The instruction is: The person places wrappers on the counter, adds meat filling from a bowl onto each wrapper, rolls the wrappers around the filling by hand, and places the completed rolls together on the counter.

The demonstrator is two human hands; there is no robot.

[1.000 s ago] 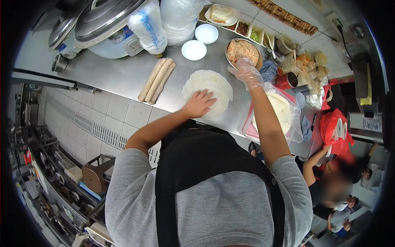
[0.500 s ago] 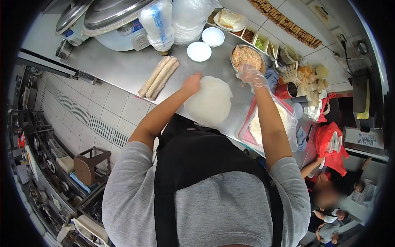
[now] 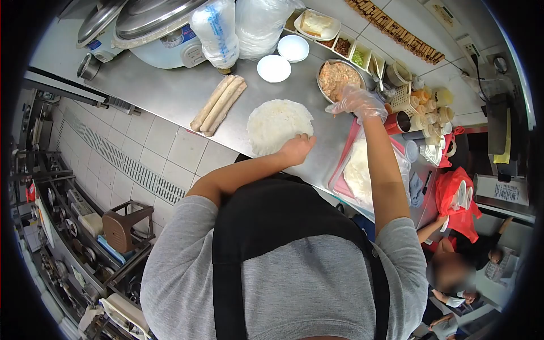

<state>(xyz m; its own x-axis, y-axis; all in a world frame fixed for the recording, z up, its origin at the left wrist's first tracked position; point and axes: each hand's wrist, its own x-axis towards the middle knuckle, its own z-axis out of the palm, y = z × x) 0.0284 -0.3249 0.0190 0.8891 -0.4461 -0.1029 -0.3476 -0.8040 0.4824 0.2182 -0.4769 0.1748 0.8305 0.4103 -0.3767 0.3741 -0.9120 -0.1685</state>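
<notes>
A thin, round white dough sheet [image 3: 277,122] lies flat on the steel counter in front of me. My left hand [image 3: 297,149] is bare, its fingers curled at the sheet's lower right edge. In a clear plastic glove, my right hand [image 3: 361,104] is at the near rim of a metal bowl [image 3: 319,90]. That bowl holds an orange-pink minced filling [image 3: 340,77]. The gloved fingers are drawn together, and what lies between them is hidden. Beside my right forearm, a stack of white sheets [image 3: 358,171] rests in plastic on a pink tray [image 3: 338,180].
Two long pale rolls [image 3: 219,106] lie left on the counter [image 3: 164,85]. White dishes [image 3: 273,68], bagged goods [image 3: 212,37] and a large cooker [image 3: 156,45] stand behind. Condiment tubs [image 3: 357,57] and bottles [image 3: 419,122] line the right. Other people are at lower right.
My left hand has gone from the sheet's left side to its lower right edge. The sheet has shifted slightly up and left. My right hand has drawn back from the filling to the bowl's rim.
</notes>
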